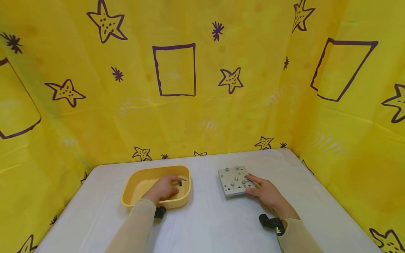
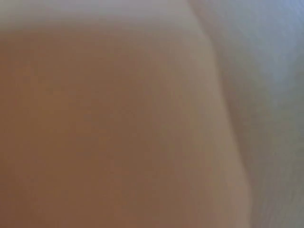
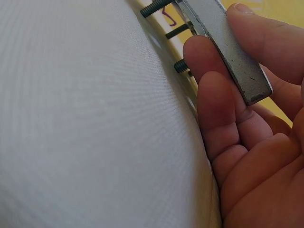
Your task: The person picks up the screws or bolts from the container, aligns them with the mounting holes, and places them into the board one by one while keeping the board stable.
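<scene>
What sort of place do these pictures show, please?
Probably an improvised recording booth: yellow starfish-print curtains hang behind and beside a white-covered table, and a black wrist-worn camera is visible.

Grey plate (image 1: 234,180), yellow-orange tray (image 1: 152,173), purple-starred yellow backdrop (image 1: 202,109)

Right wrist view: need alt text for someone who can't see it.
A right hand grips a gray metal plate near one end, digits on both sides. Dark threaded bolt ends stick out from one side of the plate, toward a white cloth surface; yellow backdrop shows behind.
</scene>
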Demonstrator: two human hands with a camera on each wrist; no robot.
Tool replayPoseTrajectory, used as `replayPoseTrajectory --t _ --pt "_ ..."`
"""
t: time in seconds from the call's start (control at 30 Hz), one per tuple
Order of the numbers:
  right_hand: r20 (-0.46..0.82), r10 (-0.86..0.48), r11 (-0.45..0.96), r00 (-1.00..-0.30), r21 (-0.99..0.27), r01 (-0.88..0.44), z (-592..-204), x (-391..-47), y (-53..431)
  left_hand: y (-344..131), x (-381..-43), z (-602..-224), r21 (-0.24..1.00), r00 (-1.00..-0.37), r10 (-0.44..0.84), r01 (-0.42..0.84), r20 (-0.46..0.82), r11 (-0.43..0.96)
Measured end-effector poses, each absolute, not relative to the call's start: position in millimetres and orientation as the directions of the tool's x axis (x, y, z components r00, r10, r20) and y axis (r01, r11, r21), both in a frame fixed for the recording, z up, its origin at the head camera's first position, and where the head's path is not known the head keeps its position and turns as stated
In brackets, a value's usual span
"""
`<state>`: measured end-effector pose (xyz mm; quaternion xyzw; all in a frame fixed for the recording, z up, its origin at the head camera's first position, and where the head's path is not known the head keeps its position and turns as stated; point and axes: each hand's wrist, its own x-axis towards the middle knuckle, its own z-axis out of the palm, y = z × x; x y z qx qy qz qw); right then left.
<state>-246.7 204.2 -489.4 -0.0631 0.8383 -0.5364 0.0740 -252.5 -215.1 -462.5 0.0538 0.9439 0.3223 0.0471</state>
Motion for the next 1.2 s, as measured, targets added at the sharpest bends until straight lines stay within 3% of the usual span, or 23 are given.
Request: replayPoseTrajectory --t 0.87,1.2 --pt "-0.080 -0.180 0.396 -0.980 -0.918 0.002 -489.3 -246.0 202.5 -212.1 -252.4 -458.8 0.375 -0.984 0.172 0.172 0.035 0.911" --pt "-0.077 -0.177 0.407 -0.981 -0.914 -0.001 -489.7 -247.4 203.4 -215.7 -248.2 -445.3 0.621 -0.996 0.003 0.061 0.094 0.781"
